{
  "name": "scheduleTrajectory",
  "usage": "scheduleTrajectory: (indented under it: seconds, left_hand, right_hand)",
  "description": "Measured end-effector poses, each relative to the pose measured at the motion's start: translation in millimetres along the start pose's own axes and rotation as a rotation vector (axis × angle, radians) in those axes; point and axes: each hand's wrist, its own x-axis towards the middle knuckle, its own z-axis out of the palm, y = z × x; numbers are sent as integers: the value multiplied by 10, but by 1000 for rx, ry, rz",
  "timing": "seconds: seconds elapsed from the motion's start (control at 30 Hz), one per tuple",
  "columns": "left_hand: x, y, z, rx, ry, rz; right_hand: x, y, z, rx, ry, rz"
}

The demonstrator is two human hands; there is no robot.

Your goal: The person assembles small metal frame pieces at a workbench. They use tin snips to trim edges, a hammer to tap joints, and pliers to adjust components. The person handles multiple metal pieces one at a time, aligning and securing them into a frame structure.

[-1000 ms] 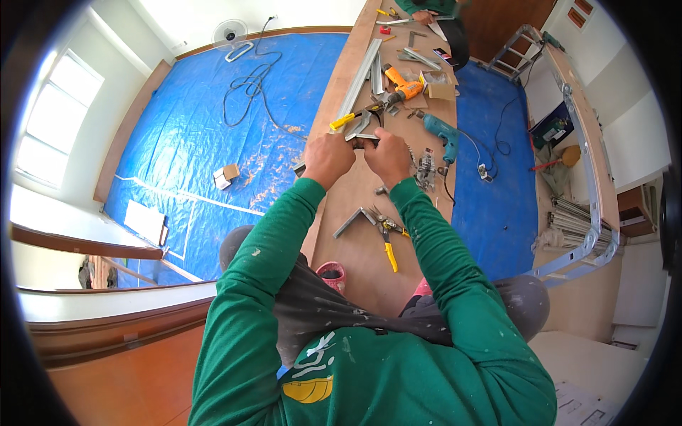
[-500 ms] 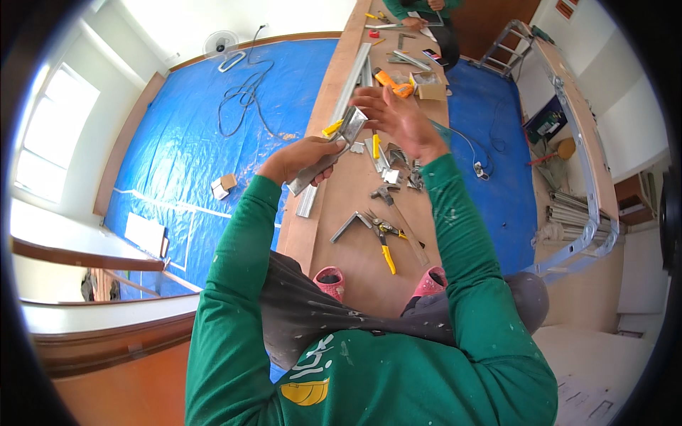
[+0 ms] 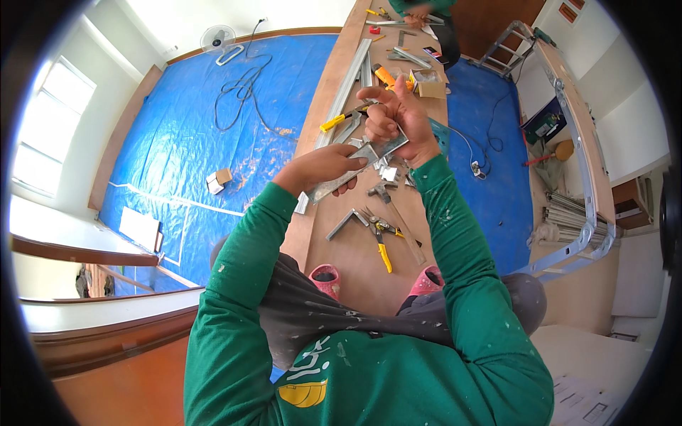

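My left hand is wrapped round the near part of a bent galvanized metal channel held over the plywood. At the channel's far end my right hand has its fingers curled against the metal, the index finger sticking partly out. Below the hands, on the board, lie a hammer, tin snips with yellow handles and an L-shaped metal piece. A yellow-handled tool lies just beyond my left hand, partly hidden by my right.
Long metal channels run along the plywood. Past my right hand are an orange tool and a cardboard box. A co-worker sits at the far end. Blue sheeting with a cable flanks the board; a ladder stands right.
My right hand has gone from spread fingers to curled ones on the channel's far end. The channel has swung to a flatter angle and moved right, my left hand with it.
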Motion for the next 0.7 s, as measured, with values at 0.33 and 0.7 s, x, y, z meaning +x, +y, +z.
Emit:
scheduleTrajectory:
  seconds: [0.33,0.7]
  left_hand:
    - [51,-29,97,-55,55,-34]
    - [92,-108,56,-190,-2,-64]
  right_hand:
    - [-9,-25,-155,62,-89,-38]
    - [-89,3,-156,-65,-25,-96]
